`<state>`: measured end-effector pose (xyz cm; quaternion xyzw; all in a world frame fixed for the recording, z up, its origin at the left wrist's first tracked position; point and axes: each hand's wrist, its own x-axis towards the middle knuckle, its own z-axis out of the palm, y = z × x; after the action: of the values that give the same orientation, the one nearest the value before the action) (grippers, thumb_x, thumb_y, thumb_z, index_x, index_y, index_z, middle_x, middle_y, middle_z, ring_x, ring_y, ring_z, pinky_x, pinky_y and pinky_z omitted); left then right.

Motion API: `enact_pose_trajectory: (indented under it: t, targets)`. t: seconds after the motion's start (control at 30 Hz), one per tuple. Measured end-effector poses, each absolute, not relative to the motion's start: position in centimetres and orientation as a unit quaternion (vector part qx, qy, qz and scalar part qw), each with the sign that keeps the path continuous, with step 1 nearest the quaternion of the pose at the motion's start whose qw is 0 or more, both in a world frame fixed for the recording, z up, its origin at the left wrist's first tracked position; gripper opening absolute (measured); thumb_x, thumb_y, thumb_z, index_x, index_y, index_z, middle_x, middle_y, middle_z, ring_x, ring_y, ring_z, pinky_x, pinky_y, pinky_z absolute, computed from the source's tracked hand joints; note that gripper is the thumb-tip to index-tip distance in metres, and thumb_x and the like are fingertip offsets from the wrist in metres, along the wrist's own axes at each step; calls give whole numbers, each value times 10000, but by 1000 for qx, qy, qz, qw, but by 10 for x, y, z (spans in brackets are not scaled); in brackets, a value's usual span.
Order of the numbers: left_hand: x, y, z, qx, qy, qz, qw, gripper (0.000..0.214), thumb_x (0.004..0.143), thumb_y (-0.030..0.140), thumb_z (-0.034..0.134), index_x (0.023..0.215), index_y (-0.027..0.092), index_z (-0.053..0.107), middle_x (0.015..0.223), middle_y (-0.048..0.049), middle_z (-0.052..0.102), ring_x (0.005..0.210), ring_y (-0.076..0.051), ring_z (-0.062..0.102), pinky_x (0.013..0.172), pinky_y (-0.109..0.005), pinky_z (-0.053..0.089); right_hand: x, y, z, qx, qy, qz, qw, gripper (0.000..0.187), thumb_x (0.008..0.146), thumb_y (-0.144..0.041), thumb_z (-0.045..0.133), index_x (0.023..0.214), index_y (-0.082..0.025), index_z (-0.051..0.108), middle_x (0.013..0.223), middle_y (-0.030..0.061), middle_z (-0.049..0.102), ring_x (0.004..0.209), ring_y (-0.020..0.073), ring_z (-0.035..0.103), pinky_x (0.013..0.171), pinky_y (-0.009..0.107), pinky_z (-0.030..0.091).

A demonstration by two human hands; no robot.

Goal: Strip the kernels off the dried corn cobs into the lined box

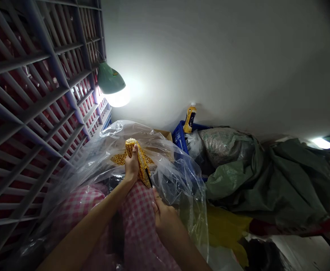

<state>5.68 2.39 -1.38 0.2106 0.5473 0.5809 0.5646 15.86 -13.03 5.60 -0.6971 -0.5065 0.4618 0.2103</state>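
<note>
Upright over a clear plastic bag (178,180) is a yellow corn cob (142,160), its kernels in rows. My left hand (132,165) is wrapped round the cob with the thumb up along its side. In my right hand (165,216) is a thin dark rod-like tool (148,177); its shaft lies against the lower right side of the cob. The tool's handle is hidden by my fingers. Loose corn kernels (119,159) show inside the bag behind the cob. Below, my legs are covered by pink checked cloth (138,210).
Slatted plastic crates (69,82) rise close on the left, with a lit green lamp (111,81) hanging from them. A blue basket (178,137) with a yellow bottle (190,118) stands near the wall. Filled sacks (227,146) and green cloth (291,184) lie to the right.
</note>
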Motion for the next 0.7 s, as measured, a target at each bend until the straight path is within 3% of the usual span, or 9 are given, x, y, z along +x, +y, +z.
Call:
enact_pose_trajectory:
  t: [0.07, 0.2, 0.27, 0.33, 0.37, 0.43, 0.47, 0.6, 0.7]
  targets:
    - [56, 24, -15, 205, 549, 584, 561, 499, 673, 668, 585, 774, 180, 561, 583, 2, 528, 540, -164, 553, 503, -267, 447, 157, -126, 62, -696, -481, 497, 194, 519, 885, -377, 436, 1372, -199, 460, 621, 50, 623, 489, 161, 537, 524, 269, 403]
    - [55, 24, -12, 188, 552, 583, 566, 497, 666, 671, 589, 762, 184, 553, 566, 10, 519, 501, -153, 536, 475, -262, 443, 173, -118, 66, -572, -246, 733, 274, 628, 881, -419, 457, 1455, -265, 253, 488, -75, 486, 320, 83, 377, 359, 184, 338]
    - [56, 24, -9, 181, 543, 579, 581, 489, 665, 659, 601, 762, 182, 552, 563, 11, 526, 493, -149, 540, 479, -264, 459, 182, -119, 61, -489, -144, 804, 305, 590, 868, -438, 501, 1411, -308, 309, 488, -96, 475, 295, 58, 334, 318, 140, 284]
    - [57, 22, -6, 171, 527, 567, 610, 481, 670, 652, 602, 747, 180, 546, 551, 8, 535, 479, -146, 545, 482, -271, 477, 185, -125, 50, -419, -75, 839, 339, 391, 861, -455, 526, 1202, -264, 529, 472, -106, 456, 272, 29, 261, 293, 113, 218]
    - [57, 22, -4, 165, 519, 555, 629, 482, 677, 655, 592, 738, 180, 541, 538, 6, 536, 462, -147, 544, 472, -277, 480, 185, -129, 45, -389, -53, 849, 353, 307, 863, -474, 519, 999, -213, 609, 435, -110, 422, 261, 19, 212, 282, 109, 181]
    - [58, 21, -1, 152, 507, 530, 663, 489, 690, 666, 566, 727, 180, 533, 508, 2, 535, 418, -150, 532, 433, -289, 474, 183, -137, 34, -347, -34, 862, 367, 452, 878, -530, 463, 609, -173, 534, 336, -110, 313, 248, 14, 124, 263, 114, 116]
    - [59, 20, 0, 147, 504, 521, 673, 491, 695, 669, 557, 727, 180, 532, 498, -1, 537, 402, -152, 528, 415, -293, 470, 181, -141, 30, -336, -33, 865, 370, 522, 885, -552, 431, 513, -186, 449, 302, -109, 264, 247, 14, 94, 258, 118, 96]
    - [60, 19, 3, 148, 505, 509, 681, 484, 710, 657, 546, 730, 174, 547, 502, -23, 569, 384, -159, 531, 383, -295, 460, 176, -148, 23, -339, -61, 855, 386, 562, 878, -584, 421, 461, -217, 335, 265, -115, 206, 248, 18, 56, 251, 117, 89]
    - [60, 19, 4, 150, 509, 508, 679, 478, 716, 646, 547, 727, 168, 563, 512, -32, 581, 394, -169, 545, 380, -300, 460, 173, -152, 23, -350, -102, 847, 386, 532, 768, -653, 538, 506, -199, 447, 290, -113, 276, 226, 24, 127, 231, 125, 165]
